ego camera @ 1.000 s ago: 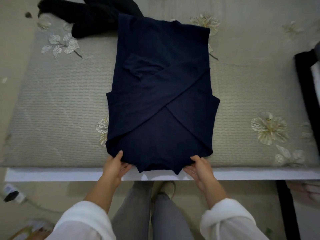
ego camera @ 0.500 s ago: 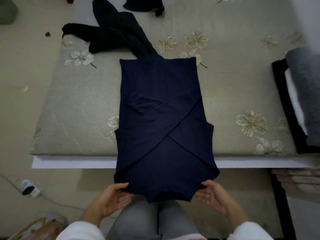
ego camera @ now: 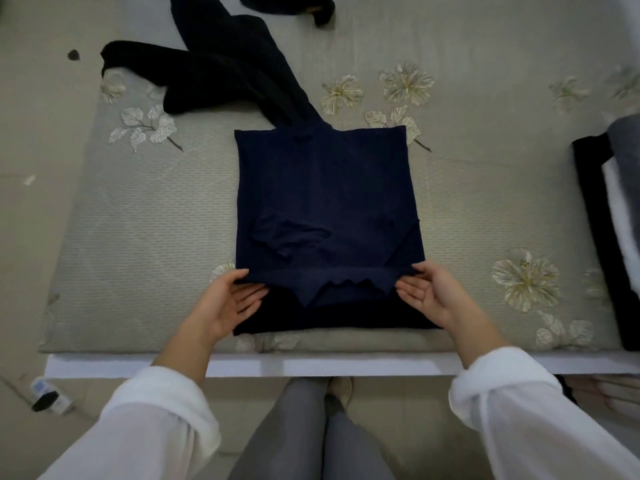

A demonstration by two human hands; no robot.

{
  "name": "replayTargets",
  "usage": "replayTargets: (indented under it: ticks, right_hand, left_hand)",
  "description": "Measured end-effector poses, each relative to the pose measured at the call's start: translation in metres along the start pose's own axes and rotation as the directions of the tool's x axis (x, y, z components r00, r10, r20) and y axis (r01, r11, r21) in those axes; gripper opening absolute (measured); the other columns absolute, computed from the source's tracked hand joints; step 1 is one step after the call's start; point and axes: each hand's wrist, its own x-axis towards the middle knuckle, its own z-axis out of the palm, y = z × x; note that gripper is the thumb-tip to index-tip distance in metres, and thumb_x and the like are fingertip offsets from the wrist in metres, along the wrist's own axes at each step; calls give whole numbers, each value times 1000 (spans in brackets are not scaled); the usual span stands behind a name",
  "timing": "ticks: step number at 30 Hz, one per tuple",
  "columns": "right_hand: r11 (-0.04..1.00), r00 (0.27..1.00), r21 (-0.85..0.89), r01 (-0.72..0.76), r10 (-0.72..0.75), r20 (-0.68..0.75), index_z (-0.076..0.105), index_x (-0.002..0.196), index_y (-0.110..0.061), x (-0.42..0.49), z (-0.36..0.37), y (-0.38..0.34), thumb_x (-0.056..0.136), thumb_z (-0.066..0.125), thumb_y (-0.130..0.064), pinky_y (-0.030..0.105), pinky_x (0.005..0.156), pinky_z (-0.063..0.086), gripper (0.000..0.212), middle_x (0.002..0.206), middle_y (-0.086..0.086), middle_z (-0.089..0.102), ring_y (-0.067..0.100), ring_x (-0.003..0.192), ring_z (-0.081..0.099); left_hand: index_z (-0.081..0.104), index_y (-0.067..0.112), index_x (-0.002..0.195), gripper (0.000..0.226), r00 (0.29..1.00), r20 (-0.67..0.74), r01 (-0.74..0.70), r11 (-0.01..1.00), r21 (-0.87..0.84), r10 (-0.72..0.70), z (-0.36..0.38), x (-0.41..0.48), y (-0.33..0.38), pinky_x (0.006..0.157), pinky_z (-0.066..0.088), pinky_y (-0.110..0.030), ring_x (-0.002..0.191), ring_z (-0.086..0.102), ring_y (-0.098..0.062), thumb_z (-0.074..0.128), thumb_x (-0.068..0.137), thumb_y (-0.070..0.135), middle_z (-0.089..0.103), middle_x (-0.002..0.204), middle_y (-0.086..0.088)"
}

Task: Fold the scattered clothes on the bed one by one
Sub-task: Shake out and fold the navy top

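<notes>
- Navy garment [ego camera: 322, 188] lies flat mid-bed [ego camera: 138, 237], sleeves already crossed in, far edge at 12 o'clock and near edge at 6 o'clock towards me.
- My left hand [ego camera: 228, 303] is on the near-left corner at 7 o'clock, and my right hand [ego camera: 433, 296] is on the near-right corner at 5 o'clock.
- Both hands are palm-up: thumb on top of the lifted hem, fingers [ego camera: 252, 296] close together under it, pinching the cloth at each corner.
- The hem is raised and doubled over, with a dark strip of the garment lying flat beneath it.
- Step in hand, as I judge it: carry the hem up toward 12 o'clock to halve the garment.
- To do it well:
  - Keep both corners level and move them at the same pace so the fold line stays square.
  - Keep light tension between my hands, because the middle of the hem sags and ripples.
  - Land the hem on the far edge, let go, then smooth outward toward 3 and 9 o'clock.
  - Watch the crossed sleeve bump left of centre, which may bunch.
- Risk: the far edge touches the black garment [ego camera: 214, 74] at 11 o'clock, so don't drag it along.
- Another dark piece [ego camera: 287, 6] sits at 12 o'clock, cut off by the frame.
- A folded stack [ego camera: 609, 220] sits at 3 o'clock.
</notes>
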Motion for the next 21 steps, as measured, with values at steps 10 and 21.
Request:
replayTargets:
  ticks: [10, 21]
  right_hand:
    - [989, 992, 86, 118, -115, -47, 50, 88, -7, 108, 109, -129, 96, 47, -16, 22, 46, 54, 13, 84, 11, 65, 13, 53, 69]
    - [957, 959, 91, 274, -279, 50, 53, 104, -11, 185, 170, -190, 98, 44, -23, 29, 66, 54, 16, 100, 4, 66, 15, 85, 67]
  left_hand:
    - [62, 15, 100, 18, 999, 20, -30, 998, -46, 31, 59, 103, 150, 79, 50, -29, 91, 67, -14, 55, 92, 30, 76, 83, 0]
    - [63, 22, 114, 29, 973, 75, -215, 976, -37, 217, 100, 171, 229, 85, 49, -30, 106, 62, -12, 52, 94, 39, 69, 116, 1]
